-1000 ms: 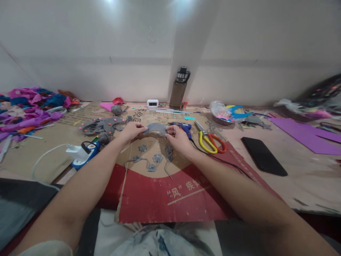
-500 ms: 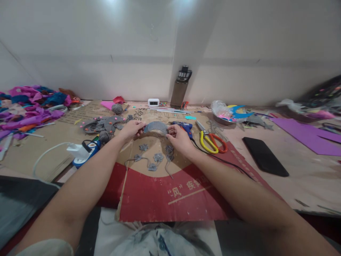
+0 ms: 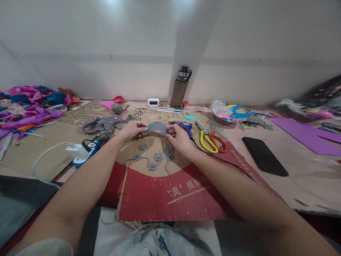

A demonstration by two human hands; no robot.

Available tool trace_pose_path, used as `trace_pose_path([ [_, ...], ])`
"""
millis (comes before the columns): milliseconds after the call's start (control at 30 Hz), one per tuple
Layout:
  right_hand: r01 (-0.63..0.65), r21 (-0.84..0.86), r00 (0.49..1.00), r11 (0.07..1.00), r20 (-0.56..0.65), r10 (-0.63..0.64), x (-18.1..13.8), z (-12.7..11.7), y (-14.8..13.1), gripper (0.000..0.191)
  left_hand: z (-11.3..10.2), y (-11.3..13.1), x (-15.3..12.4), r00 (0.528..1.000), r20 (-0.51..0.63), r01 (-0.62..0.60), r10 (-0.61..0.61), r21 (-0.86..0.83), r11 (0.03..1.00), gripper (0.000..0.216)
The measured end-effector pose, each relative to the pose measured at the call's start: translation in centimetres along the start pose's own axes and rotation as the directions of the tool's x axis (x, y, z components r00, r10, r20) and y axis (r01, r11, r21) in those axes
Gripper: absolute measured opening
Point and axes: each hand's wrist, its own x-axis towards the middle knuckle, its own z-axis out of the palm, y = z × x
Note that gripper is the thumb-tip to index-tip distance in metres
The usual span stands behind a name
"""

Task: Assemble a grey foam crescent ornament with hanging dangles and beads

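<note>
Head view: grey arc (image 3: 157, 127) strung between the two hands, one at each end. Left hand (image 3: 136, 129) pinches its left end between thumb and fingers; right hand (image 3: 178, 136) has the right end likewise. Neither hand is nearer – the arc sits directly between them, its long axis running crosswise from grip to grip, the bulge turned away from the body and the hollow facing it. Whether its underside touches the cardboard (image 3: 186, 204) I cannot tell; the piece is small at this range and the fingers cover both tips.

On the near side of the grip, between the forearms: grey flowers (image 3: 158, 157) on the cardboard, some with yarn tails, all apart from the arc. Just beyond the right hand, to its right – glue gun (image 3: 187, 128), then scissors (image 3: 208, 140). Left of the left hand: yarn ball (image 3: 105, 137).
</note>
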Motion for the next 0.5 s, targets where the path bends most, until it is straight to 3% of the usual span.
trace_pose_path([
  [200,0.001,0.042,0.999,0.999,-0.044,0.000,0.0,0.0,-0.2,0.031,0.1,0.4,-0.2,0.998,0.010,-0.055,0.055,-0.027,0.998,0.009],
  [300,0.030,0.097,0.996,0.995,-0.085,-0.022,-0.1,0.0,-0.6,0.028,0.3,0.3,-0.1,0.999,-0.025,-0.039,0.037,-0.107,0.993,0.012],
  [400,0.155,0.025,0.981,0.988,-0.125,-0.151,-0.4,-0.3,-1.5,0.018,0.8,0.5,-0.1,0.996,-0.090,-0.020,-0.001,-0.239,0.971,0.015],
  [500,0.337,-0.198,0.927,0.920,-0.101,-0.361,-1.1,-0.6,-2.5,0.015,1.3,1.2,-0.6,0.998,-0.009,0.055,-0.061,-0.306,0.950,0.035],
])
